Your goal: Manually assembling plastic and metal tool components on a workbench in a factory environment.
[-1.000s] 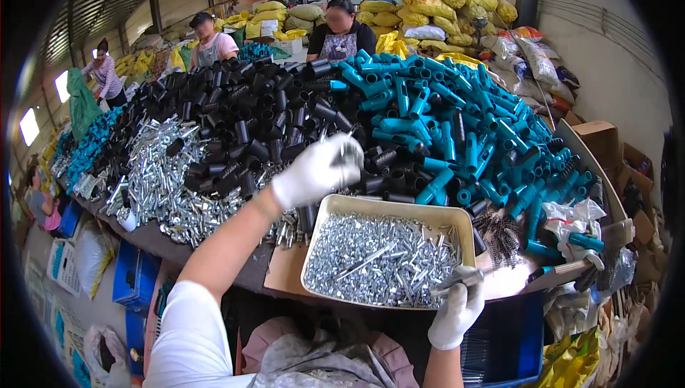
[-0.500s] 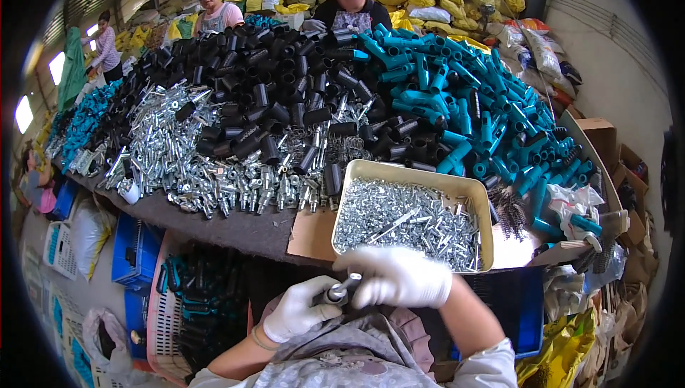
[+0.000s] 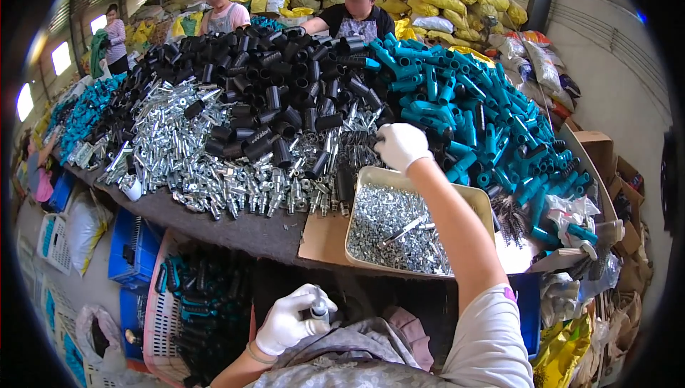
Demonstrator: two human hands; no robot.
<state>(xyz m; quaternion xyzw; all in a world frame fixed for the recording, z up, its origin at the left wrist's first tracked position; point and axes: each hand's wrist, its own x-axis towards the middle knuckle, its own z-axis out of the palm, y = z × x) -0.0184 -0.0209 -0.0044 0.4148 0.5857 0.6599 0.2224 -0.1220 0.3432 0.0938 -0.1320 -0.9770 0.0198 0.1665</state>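
Observation:
My left hand, in a white glove, is closed around a shiny metal fitting low in front of my body. Only the fitting's round end shows above the fingers. My right hand, also gloved in white, is stretched far forward over the heap, its fingers bent together beside thin wire springs. Whether a spring is between those fingertips is hidden. Below that forearm stands a cream tray of small silvery parts. Left of the springs lie many metal fittings.
Black sleeves are heaped mid-table, teal handles at right. A pink basket of teal-and-black pieces and a blue crate stand below the table's left front. Two co-workers face me across the table; others are at the far left.
My right hand has left the fitting beside my left hand and reached forward to the springs. My left hand keeps the fitting, now tipped upright. A co-worker opposite has extended an arm.

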